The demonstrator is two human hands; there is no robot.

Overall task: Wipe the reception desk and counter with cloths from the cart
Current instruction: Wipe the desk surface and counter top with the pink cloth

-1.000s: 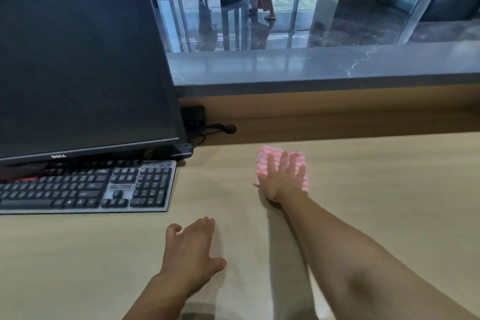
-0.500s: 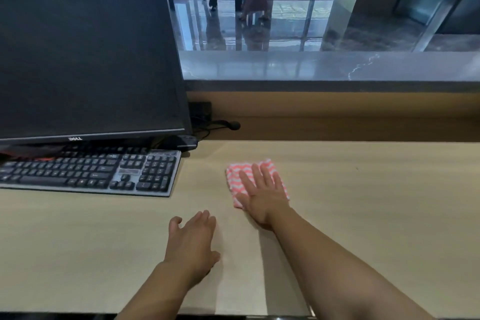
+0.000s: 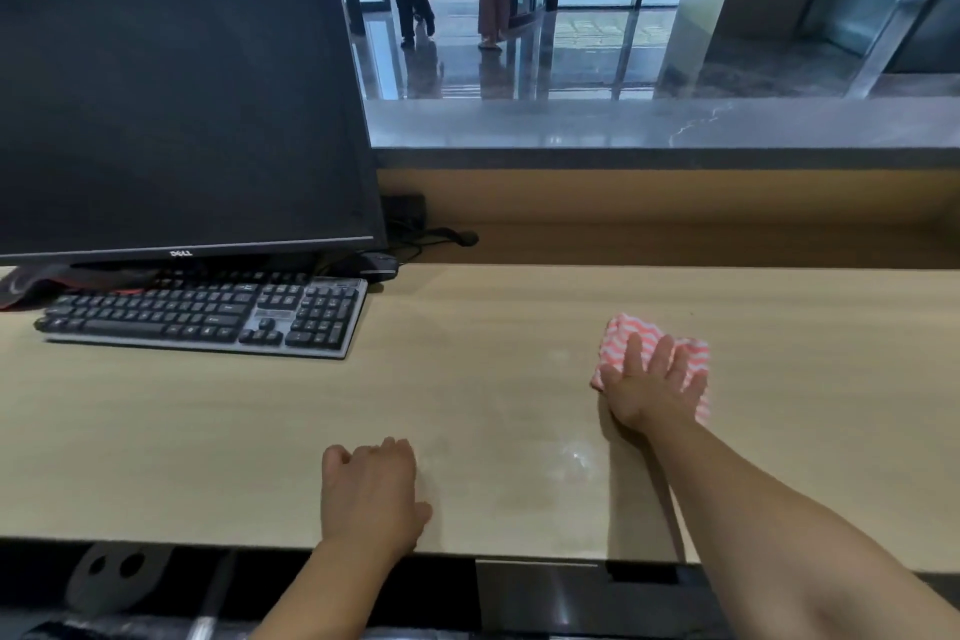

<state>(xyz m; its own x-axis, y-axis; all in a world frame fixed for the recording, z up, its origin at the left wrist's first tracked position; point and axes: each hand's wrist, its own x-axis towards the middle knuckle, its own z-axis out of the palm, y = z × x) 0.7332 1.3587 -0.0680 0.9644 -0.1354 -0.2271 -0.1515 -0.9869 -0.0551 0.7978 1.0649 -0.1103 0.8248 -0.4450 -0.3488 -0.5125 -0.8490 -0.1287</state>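
We see the pink-and-white striped cloth (image 3: 693, 358) lying folded on the pale wooden desk (image 3: 467, 379), at about 3 o'clock from the middle of the view. Our right hand (image 3: 649, 392) lies flat on top of it, palm down. Its fingers (image 3: 635, 353) are straight and spread, pressing the cloth to the desk rather than clasping it. The right forearm reaches in from 5 o'clock.

Our left hand (image 3: 371, 496) rests on the desk at 6 o'clock, near the front edge. It is well apart from the cloth, with its fingers loosely bent and nothing in it. A faint pale smear (image 3: 571, 460) shows between the 2 hands.

At 10 o'clock a black keyboard (image 3: 208, 317) sits in front of a dark monitor (image 3: 171, 99). The grey stone counter (image 3: 623, 125) runs across the back from 12 to 2 o'clock.
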